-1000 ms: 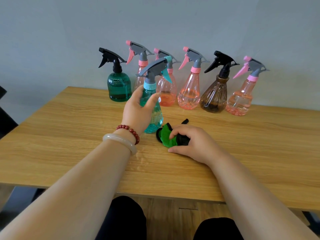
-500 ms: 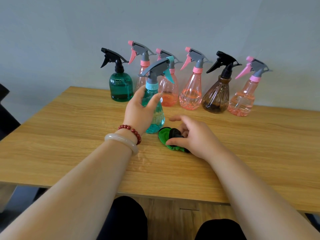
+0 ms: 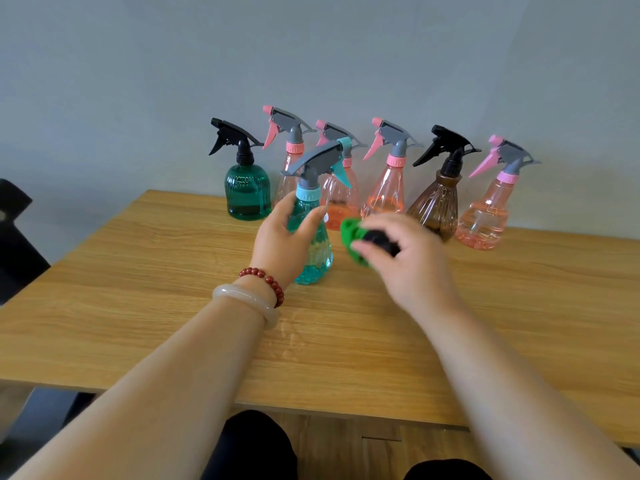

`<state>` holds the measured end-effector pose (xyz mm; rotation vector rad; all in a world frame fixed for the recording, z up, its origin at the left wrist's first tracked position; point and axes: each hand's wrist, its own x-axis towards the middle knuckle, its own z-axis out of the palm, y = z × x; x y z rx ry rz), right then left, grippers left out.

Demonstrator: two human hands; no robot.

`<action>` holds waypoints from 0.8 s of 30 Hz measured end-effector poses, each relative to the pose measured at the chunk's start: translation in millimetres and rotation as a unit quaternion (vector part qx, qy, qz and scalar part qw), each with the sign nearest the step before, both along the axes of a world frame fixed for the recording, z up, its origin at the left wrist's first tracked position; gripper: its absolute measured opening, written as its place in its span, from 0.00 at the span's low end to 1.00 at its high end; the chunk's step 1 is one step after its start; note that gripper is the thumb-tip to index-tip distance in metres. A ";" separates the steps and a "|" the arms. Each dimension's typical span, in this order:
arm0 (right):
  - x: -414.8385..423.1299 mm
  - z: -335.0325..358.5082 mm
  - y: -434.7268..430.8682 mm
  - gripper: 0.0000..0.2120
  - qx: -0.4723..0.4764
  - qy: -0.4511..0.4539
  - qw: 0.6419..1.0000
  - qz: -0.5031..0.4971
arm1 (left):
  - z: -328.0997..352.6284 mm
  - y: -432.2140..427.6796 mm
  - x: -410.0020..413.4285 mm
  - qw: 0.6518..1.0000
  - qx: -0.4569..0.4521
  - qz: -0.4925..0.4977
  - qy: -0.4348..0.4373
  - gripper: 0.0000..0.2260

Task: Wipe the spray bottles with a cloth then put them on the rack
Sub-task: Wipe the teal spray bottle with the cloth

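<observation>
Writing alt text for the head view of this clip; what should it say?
A person's left hand grips a teal spray bottle on a wooden table, while the right hand holds a bunched green and black cloth just beside it. Six more spray bottles stand in a row at the table's far edge against a grey wall.

The left hand (image 3: 284, 244) grips the spray bottle (image 3: 317, 265), which stands on the table (image 3: 138, 289). The right hand (image 3: 408, 258) holds the cloth (image 3: 351, 233) just right of that grip, beside the bottle's flank; contact cannot be confirmed. Behind both grips, the row of six bottles (image 3: 384, 188) stands along the table's far edge, before the wall (image 3: 311, 46). The row's end units stand behind-left of the left grip and well right of the right grip.
</observation>
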<state>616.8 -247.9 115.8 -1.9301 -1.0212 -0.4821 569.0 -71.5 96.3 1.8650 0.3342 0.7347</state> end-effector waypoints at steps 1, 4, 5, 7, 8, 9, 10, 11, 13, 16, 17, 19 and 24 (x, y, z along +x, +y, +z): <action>1.4 12.9 2.0 0.12 0.061 -0.005 0.998 -0.025 | 0.5 -0.8 0.0 1.000 0.002 -0.003 0.002 0.32; 12.5 53.0 12.6 0.17 0.116 -0.041 0.991 -0.062 | 2.1 -3.4 -1.1 0.999 0.029 -0.015 0.011 0.18; 17.3 64.8 18.0 0.19 0.108 -0.074 0.989 -0.071 | 3.2 -4.7 -2.1 0.999 0.044 -0.020 0.010 0.15; 25.4 81.7 32.2 0.22 0.080 -0.116 0.988 -0.067 | 5.7 -6.3 -3.4 0.998 0.064 -0.027 0.004 0.15; 28.1 86.7 40.6 0.22 0.053 -0.119 0.990 -0.049 | 6.1 -5.6 -3.7 0.997 0.070 -0.028 0.004 0.14; 30.5 89.1 49.2 0.21 0.018 -0.118 0.993 -0.025 | 5.8 -4.7 -3.7 0.997 0.076 -0.028 0.006 0.11; 32.8 89.7 57.6 0.19 -0.019 -0.123 0.992 -0.005 | 5.9 -4.3 -3.9 0.996 0.079 -0.028 0.009 0.09; 34.5 89.8 64.3 0.16 -0.051 -0.134 0.990 0.012 | 5.6 -3.8 -4.1 0.996 0.081 -0.027 0.012 0.07; 38.8 91.6 71.2 0.12 -0.077 -0.141 0.986 0.039 | 5.2 -2.3 -3.9 0.996 0.086 -0.029 0.012 0.05; 43.7 92.4 68.9 0.10 -0.045 -0.114 0.991 0.048 | 5.2 -0.9 -2.7 0.996 0.088 -0.033 0.011 0.05; 42.9 91.2 68.3 0.10 -0.034 -0.113 0.992 0.048 | 4.7 -0.9 -1.6 0.996 0.088 -0.033 0.009 0.05; 36.5 88.9 70.3 0.10 -0.043 -0.128 0.989 0.066 | 4.1 -1.5 -0.3 0.996 0.089 -0.029 0.011 0.05; 31.6 85.9 71.0 0.12 -0.106 -0.191 0.968 0.120 | 5.3 -0.5 -2.1 0.994 0.106 -0.031 0.013 0.05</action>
